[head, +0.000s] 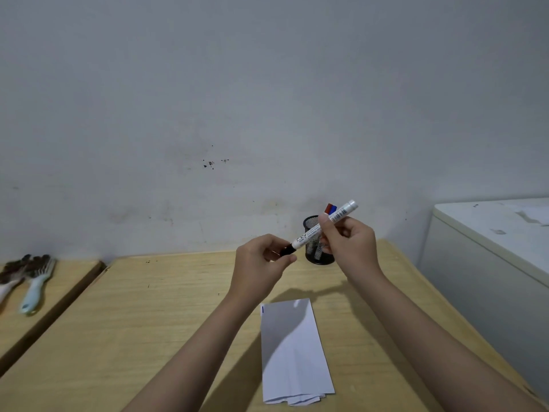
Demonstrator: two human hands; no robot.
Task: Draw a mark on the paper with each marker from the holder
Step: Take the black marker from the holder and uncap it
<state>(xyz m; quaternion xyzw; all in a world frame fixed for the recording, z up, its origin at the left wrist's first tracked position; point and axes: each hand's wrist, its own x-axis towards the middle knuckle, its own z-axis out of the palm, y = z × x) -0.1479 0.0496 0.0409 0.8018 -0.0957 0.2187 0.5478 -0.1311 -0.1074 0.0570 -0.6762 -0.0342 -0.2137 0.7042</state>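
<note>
Two hands above the wooden desk (166,307), right hand (347,243) gripping a white marker (325,224) by its barrel, left hand (261,263) pinching its black cap (287,250), mesh holder (312,233) just behind, paper (292,349) below, grey wall (237,99) beyond.

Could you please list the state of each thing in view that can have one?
White marker: held in the air, tilted, black cap on.
Right hand: closed on the marker's barrel.
Left hand: pinching the black cap.
Mesh holder: upright, red and blue markers inside.
Paper: folded, flat on the table, blue mark at its top left corner.
Brushes: lying flat.
</note>
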